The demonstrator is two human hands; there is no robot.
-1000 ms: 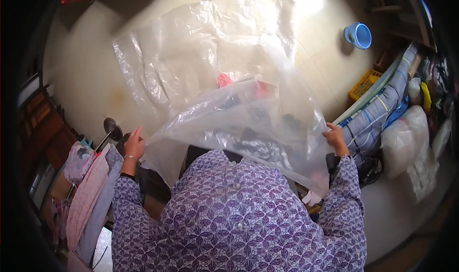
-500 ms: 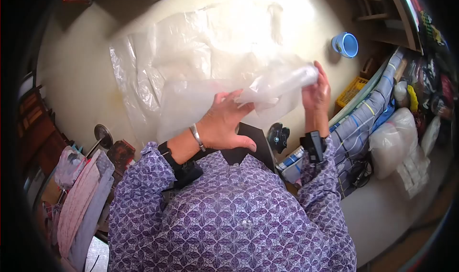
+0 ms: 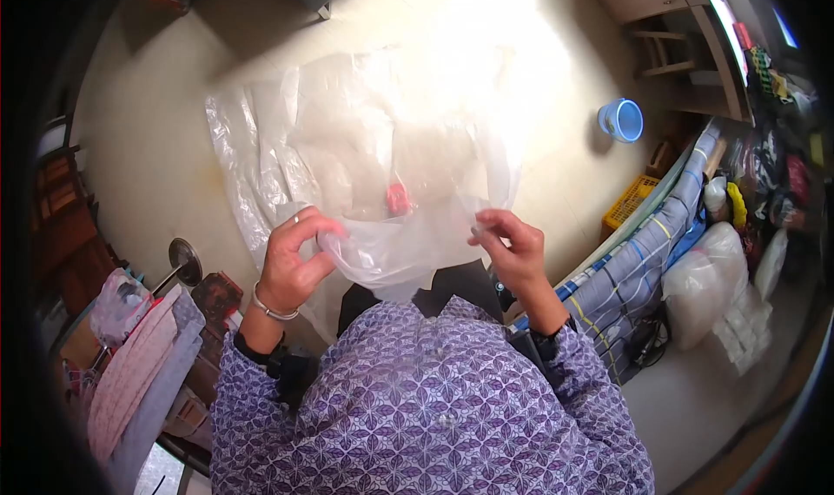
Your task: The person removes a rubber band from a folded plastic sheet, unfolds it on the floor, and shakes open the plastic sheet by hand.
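Clear plastic sheeting (image 3: 408, 243) is bunched between my two hands in front of my waist. My left hand (image 3: 295, 259), with a ring and a bracelet, is closed on the sheet's left end. The right end is pinched by the thumb and fingers of my right hand (image 3: 510, 245). More of the sheeting lies crumpled over the floor ahead. Beyond the held part, a small red item (image 3: 397, 199) shows by the plastic.
A blue bucket (image 3: 620, 120) stands on the floor at the right, near a yellow basket (image 3: 629, 206). A rolled checked mat (image 3: 638, 256) and plastic bags (image 3: 705, 286) lie at the right. Folded cloths (image 3: 143, 373) hang at the lower left. A wooden stool is at the upper right.
The wide-spread sheet first got gathered toward the right, with my hands close together. Now my left hand has moved back left and the gathered plastic spans between both hands.
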